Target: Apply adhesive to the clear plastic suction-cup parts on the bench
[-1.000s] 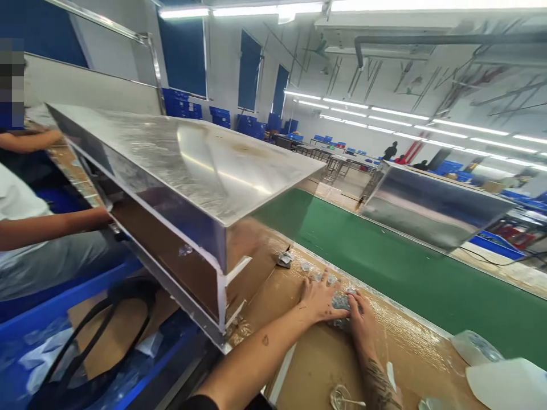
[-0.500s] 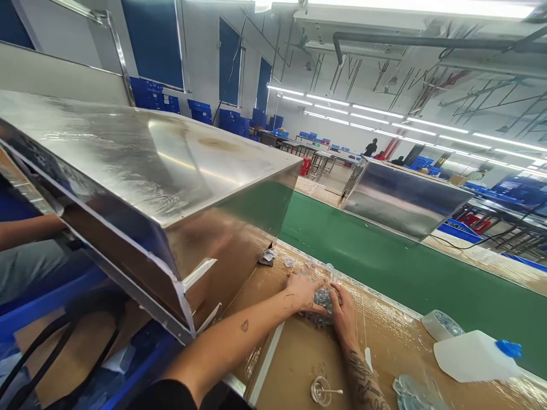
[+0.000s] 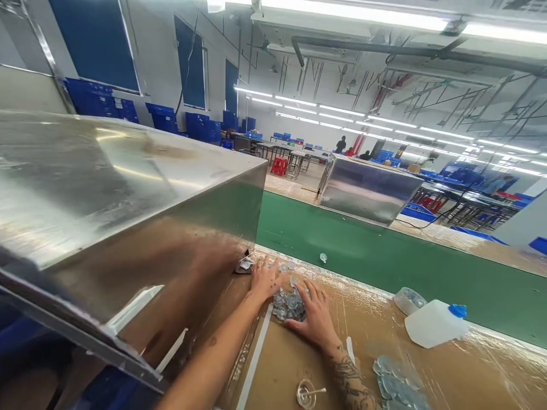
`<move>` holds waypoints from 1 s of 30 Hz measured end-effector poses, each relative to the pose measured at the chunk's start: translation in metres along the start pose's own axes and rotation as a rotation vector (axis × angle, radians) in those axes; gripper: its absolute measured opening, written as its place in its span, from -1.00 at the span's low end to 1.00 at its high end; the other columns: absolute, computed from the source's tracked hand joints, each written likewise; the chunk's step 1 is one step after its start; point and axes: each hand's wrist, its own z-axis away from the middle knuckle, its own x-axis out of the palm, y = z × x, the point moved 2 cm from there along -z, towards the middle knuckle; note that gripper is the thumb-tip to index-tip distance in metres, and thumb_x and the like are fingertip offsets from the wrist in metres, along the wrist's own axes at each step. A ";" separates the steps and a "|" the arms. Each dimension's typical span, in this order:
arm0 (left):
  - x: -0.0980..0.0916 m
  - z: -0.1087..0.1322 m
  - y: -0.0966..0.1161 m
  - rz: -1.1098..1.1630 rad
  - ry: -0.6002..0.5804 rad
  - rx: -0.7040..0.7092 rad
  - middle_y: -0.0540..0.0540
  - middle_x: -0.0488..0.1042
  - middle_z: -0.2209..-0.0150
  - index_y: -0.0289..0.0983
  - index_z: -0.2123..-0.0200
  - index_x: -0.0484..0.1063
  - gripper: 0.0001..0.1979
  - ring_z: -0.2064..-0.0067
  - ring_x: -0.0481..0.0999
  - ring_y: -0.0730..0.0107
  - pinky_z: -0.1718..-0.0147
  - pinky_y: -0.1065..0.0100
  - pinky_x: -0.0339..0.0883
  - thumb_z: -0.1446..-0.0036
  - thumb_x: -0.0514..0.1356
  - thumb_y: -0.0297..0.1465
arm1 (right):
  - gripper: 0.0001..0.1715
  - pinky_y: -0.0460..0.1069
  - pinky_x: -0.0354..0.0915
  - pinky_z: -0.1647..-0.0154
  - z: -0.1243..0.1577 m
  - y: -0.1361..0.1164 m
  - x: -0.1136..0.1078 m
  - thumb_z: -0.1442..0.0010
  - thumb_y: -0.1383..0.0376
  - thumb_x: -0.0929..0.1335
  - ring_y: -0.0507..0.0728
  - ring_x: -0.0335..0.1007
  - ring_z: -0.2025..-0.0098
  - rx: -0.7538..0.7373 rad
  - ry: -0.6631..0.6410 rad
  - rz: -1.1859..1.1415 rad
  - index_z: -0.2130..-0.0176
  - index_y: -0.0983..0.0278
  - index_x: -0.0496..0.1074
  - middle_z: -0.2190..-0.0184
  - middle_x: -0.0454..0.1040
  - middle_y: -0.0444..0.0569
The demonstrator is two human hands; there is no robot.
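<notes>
A heap of small clear plastic discs (image 3: pixel 287 306) lies on the brown-covered bench. Around its left and far side is my left hand (image 3: pixel 265 278), fingers stretched forward toward several loose discs (image 3: pixel 287 266) near the belt edge. My right hand (image 3: pixel 315 312) rests along the heap's right side, thumb and fingers spread apart, touching its edge. Neither hand visibly grips a piece. One single clear piece (image 3: pixel 323 258) sits out on the green conveyor belt (image 3: pixel 294 228).
A metal hood (image 3: pixel 205 228) stands close on the left. To the right are a tape roll (image 3: pixel 409 300), a white jug (image 3: pixel 433 324) with a blue cap, and a pile of larger clear discs (image 3: pixel 397 381). A small clear dish (image 3: pixel 306 393) holding a cotton swab is at the front.
My hands have moved apart, uncovering more of the heap. A clear piece now shows on the green belt. The camera view has turned to the right.
</notes>
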 end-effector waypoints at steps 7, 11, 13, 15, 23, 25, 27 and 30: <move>0.013 0.010 0.004 0.119 -0.099 0.049 -0.22 0.31 -0.35 -0.19 -0.29 0.27 -0.51 -0.38 0.22 0.07 -0.34 -0.06 0.08 -0.37 0.05 -0.18 | -0.10 0.37 0.02 -0.33 -0.018 0.002 -0.005 -0.04 -0.10 0.51 0.46 0.17 -0.32 -0.031 -0.023 0.039 -0.28 0.07 0.35 -0.30 0.32 0.13; 0.014 0.033 0.002 0.148 -0.160 0.049 -0.24 -0.01 -0.49 -0.17 -0.40 0.10 -0.28 -0.49 -0.10 -0.02 -0.40 0.00 -0.06 -0.26 0.15 -0.06 | -0.34 0.23 0.12 -0.31 -0.050 0.046 -0.010 -0.27 -0.02 0.39 0.34 0.19 -0.32 0.043 -0.014 0.044 -0.28 0.07 0.34 -0.30 0.32 0.04; 0.014 0.041 0.003 0.148 -0.204 0.073 -0.19 -0.08 -0.51 -0.06 -0.39 0.12 -0.05 -0.49 -0.18 -0.18 -0.41 -0.09 -0.13 0.02 0.36 0.04 | -0.47 0.24 0.22 -0.23 -0.075 0.078 -0.010 -0.39 0.12 0.31 0.35 0.22 -0.30 0.171 0.010 0.070 -0.28 0.19 0.34 -0.29 0.31 0.15; 0.015 0.045 0.007 0.137 -0.242 0.095 -0.16 -0.05 -0.50 0.03 -0.35 0.19 0.07 -0.49 -0.18 -0.26 -0.41 -0.14 -0.18 0.24 0.47 0.05 | -0.54 0.27 0.31 -0.16 -0.101 0.107 -0.008 -0.41 0.21 0.32 0.37 0.29 -0.25 0.281 0.015 0.089 -0.23 0.27 0.37 -0.26 0.34 0.20; 0.015 0.040 0.010 0.074 -0.223 0.040 -0.09 0.14 -0.45 0.13 -0.30 0.27 -0.09 -0.45 0.01 -0.29 -0.38 -0.19 -0.04 0.15 0.41 0.09 | -0.81 0.21 0.43 -0.06 -0.135 0.120 0.007 -0.41 0.23 0.40 0.20 0.52 0.02 0.154 -0.120 -0.044 0.07 0.31 0.51 0.06 0.56 -0.01; 0.014 0.043 0.009 0.063 -0.205 0.108 -0.03 0.12 -0.46 0.19 -0.30 0.24 -0.15 -0.45 0.00 -0.28 -0.38 -0.22 -0.06 0.08 0.35 0.13 | -0.77 0.22 0.40 -0.10 -0.128 0.103 0.012 -0.43 0.21 0.37 0.21 0.51 -0.02 0.075 -0.156 -0.101 0.02 0.31 0.51 0.03 0.56 0.01; 0.014 0.046 0.009 0.036 -0.217 0.221 -0.02 0.09 -0.47 0.21 -0.32 0.20 -0.20 -0.46 -0.01 -0.27 -0.38 -0.30 -0.11 -0.01 0.28 0.14 | -0.70 0.22 0.35 -0.17 -0.117 0.085 0.014 -0.46 0.19 0.33 0.22 0.48 -0.10 -0.002 -0.200 -0.144 -0.07 0.29 0.49 -0.05 0.55 0.04; 0.014 0.052 0.013 -0.015 -0.285 0.346 -0.01 0.13 -0.45 0.17 -0.33 0.17 -0.22 -0.46 0.00 -0.23 -0.37 -0.39 -0.20 -0.05 0.32 0.00 | -0.60 0.14 0.23 -0.28 -0.095 0.063 0.010 -0.49 0.18 0.26 0.23 0.34 -0.26 -0.084 -0.260 -0.148 -0.22 0.21 0.42 -0.23 0.44 0.07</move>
